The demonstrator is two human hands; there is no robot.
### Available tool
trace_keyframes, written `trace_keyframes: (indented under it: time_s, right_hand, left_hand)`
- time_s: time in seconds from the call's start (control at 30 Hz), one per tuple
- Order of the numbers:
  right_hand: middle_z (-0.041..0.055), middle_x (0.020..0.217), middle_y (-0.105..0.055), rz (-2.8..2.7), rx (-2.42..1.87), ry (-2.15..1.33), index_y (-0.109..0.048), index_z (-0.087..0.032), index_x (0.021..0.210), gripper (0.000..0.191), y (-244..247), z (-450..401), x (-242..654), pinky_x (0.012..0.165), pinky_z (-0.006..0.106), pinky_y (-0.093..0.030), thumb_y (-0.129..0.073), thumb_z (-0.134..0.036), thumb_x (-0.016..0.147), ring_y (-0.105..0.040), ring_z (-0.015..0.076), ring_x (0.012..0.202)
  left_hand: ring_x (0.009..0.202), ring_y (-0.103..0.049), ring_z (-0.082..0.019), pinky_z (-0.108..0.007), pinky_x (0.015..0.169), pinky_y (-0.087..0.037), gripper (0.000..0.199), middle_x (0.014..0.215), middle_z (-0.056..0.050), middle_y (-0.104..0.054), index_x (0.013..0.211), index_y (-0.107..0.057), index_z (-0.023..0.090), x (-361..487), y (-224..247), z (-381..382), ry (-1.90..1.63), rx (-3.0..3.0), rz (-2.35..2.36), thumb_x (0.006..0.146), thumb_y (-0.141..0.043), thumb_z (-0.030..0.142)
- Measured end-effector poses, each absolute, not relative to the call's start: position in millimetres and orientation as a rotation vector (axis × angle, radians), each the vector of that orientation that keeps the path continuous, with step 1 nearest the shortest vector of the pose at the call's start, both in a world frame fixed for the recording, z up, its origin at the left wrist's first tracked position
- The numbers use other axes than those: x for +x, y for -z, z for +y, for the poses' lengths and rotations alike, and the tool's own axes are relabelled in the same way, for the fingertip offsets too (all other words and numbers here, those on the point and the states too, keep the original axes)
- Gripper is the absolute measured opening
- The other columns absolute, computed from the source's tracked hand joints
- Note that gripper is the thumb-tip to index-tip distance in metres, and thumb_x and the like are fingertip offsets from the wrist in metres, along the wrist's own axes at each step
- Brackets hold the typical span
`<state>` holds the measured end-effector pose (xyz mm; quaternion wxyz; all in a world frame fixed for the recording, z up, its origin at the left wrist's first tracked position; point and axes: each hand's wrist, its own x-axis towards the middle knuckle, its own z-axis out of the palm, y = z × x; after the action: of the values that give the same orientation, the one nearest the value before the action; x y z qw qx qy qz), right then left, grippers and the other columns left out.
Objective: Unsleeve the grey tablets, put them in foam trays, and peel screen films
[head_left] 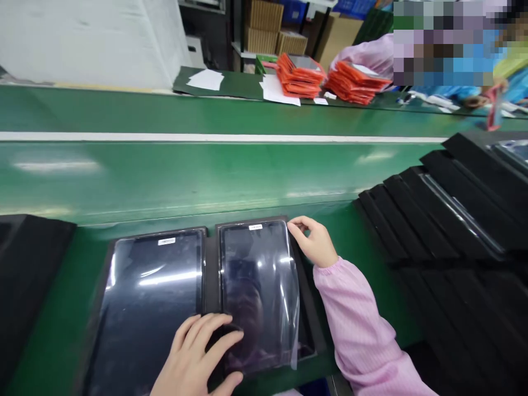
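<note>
Two dark flat screen panels lie side by side in black foam trays. A clear film [295, 308] covers the right screen panel [247, 286], its right edge lifted and curling. At that panel's top right corner my right hand [315, 242] pinches the film's corner between thumb and fingers. My left hand [198, 352] has its fingers spread over the lower left edge of the same panel, near the divider between the two. The left screen panel [152, 291] shows bright light reflections and a small white label at its top. A similar label sits on the right one.
Stacked black foam trays [437, 214] stand on the right, some holding panels; another black tray [37, 264] is at the left. Beyond the green ledge [206, 170] are orange-wrapped stacks [299, 77], white papers [205, 80] and cardboard boxes [264, 25]. Another person works at the upper right.
</note>
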<state>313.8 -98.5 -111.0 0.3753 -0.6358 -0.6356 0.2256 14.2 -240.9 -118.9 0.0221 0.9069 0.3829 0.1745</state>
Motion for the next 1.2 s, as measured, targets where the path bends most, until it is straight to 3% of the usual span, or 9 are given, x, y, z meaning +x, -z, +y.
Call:
trace_keyframes:
  time_s: [0.1, 0.2, 0.3, 0.5, 0.67, 0.73, 0.93, 1.1, 1.2]
  right_hand:
    - [0.0079, 0.088, -0.068, -1.734, -1.601, -0.396, -0.068, -0.021, 0.102, 0.026, 106.5, -106.1, 305.7, 0.078, 0.042, -0.049, -0.057, -0.041, 0.087, -0.059, 0.0245, 0.079]
    - [0.0154, 0.12, -0.063, -1.987, -1.601, -0.143, -0.058, -0.018, 0.127, 0.048, 104.0, -120.2, 293.5, 0.094, 0.05, -0.047, -0.061, -0.044, 0.086, -0.056, 0.0324, 0.111]
    - [0.0225, 0.139, -0.052, -2.113, -1.791, 0.15, -0.052, -0.01, 0.137, 0.055, 109.3, -133.9, 278.8, 0.098, 0.054, -0.045, -0.055, -0.04, 0.092, -0.045, 0.0393, 0.13]
    - [0.0235, 0.135, -0.057, -2.193, -1.989, 0.422, -0.057, -0.007, 0.135, 0.047, 123.2, -139.1, 266.4, 0.102, 0.058, -0.041, -0.042, -0.033, 0.1, -0.041, 0.0423, 0.136]
    - [0.02, 0.135, -0.059, -2.201, -2.039, 0.376, -0.054, -0.012, 0.14, 0.047, 124.0, -131.6, 274.2, 0.104, 0.057, -0.04, -0.036, -0.032, 0.101, -0.04, 0.0406, 0.138]
    - [0.0189, 0.139, -0.056, -2.163, -2.075, 0.303, -0.051, -0.013, 0.143, 0.049, 124.8, -128.8, 276.5, 0.105, 0.056, -0.04, -0.032, -0.032, 0.102, -0.039, 0.0395, 0.139]
    - [0.0163, 0.144, -0.052, -1.967, -2.181, 0.036, -0.049, -0.015, 0.144, 0.054, 122.4, -125.1, 281.5, 0.112, 0.056, -0.033, -0.028, -0.037, 0.1, -0.032, 0.0368, 0.144]
    - [0.0159, 0.144, -0.052, -1.944, -2.197, -0.042, -0.051, -0.014, 0.142, 0.055, 100.0, -129.2, 281.0, 0.114, 0.058, -0.029, -0.031, -0.038, 0.097, -0.039, 0.0355, 0.141]
    - [0.0194, 0.147, -0.048, -1.918, -2.155, -0.17, -0.042, -0.009, 0.147, 0.062, 75.5, -138.1, 277.6, 0.111, 0.052, -0.036, -0.033, -0.043, 0.096, -0.046, 0.0349, 0.136]
  left_hand:
    - [0.115, -0.06, -0.026, -0.042, 0.107, -0.03, 0.061, 0.128, -0.011, -0.066, 0.134, -0.054, 0.012, 19.8, 122.0, -242.9, -0.525, 2.796, 1.413, 0.079, -0.061, 0.04]
    - [0.123, -0.054, -0.03, -0.045, 0.112, -0.022, 0.075, 0.135, -0.02, -0.06, 0.14, -0.043, -0.001, 28.5, 128.5, -247.5, -0.539, 2.758, 1.613, 0.084, -0.058, 0.047]
    - [0.129, -0.05, -0.03, -0.047, 0.114, -0.02, 0.072, 0.138, -0.02, -0.058, 0.143, -0.038, 0.001, 41.9, 134.3, -253.4, -0.562, 2.673, 1.725, 0.088, -0.056, 0.044]
    - [0.142, -0.036, -0.035, -0.056, 0.11, -0.036, 0.068, 0.149, -0.022, -0.046, 0.146, -0.03, 0.006, 66.3, 132.3, -255.7, -0.63, 2.071, 1.78, 0.088, -0.05, 0.034]
    - [0.15, -0.019, -0.037, -0.059, 0.122, -0.012, 0.068, 0.154, -0.02, -0.039, 0.139, -0.044, 0.007, 72.9, 111.1, -248.0, -0.602, 1.417, 1.545, 0.076, -0.057, 0.031]
    - [0.149, -0.022, -0.036, -0.055, 0.123, -0.011, 0.071, 0.154, -0.02, -0.038, 0.137, -0.046, 0.008, 76.5, 103.0, -246.4, -0.721, 1.213, 1.45, 0.07, -0.06, 0.028]
    - [0.119, -0.06, -0.032, -0.043, 0.1, -0.045, 0.072, 0.133, -0.021, -0.06, 0.133, -0.04, 0.013, 97.1, 91.7, -240.9, -1.013, 0.421, 0.922, 0.067, -0.067, 0.022]
    - [0.098, -0.067, -0.026, -0.035, 0.09, -0.047, 0.038, 0.105, -0.014, -0.074, 0.107, -0.063, 0.01, 106.0, 88.7, -230.4, -1.053, 0.546, 0.815, 0.071, -0.066, 0.02]
    - [0.091, -0.069, -0.024, -0.031, 0.078, -0.049, 0.035, 0.097, -0.012, -0.075, 0.104, -0.067, 0.011, 90.9, 83.4, -231.0, -1.076, 0.481, 0.811, 0.073, -0.067, 0.025]
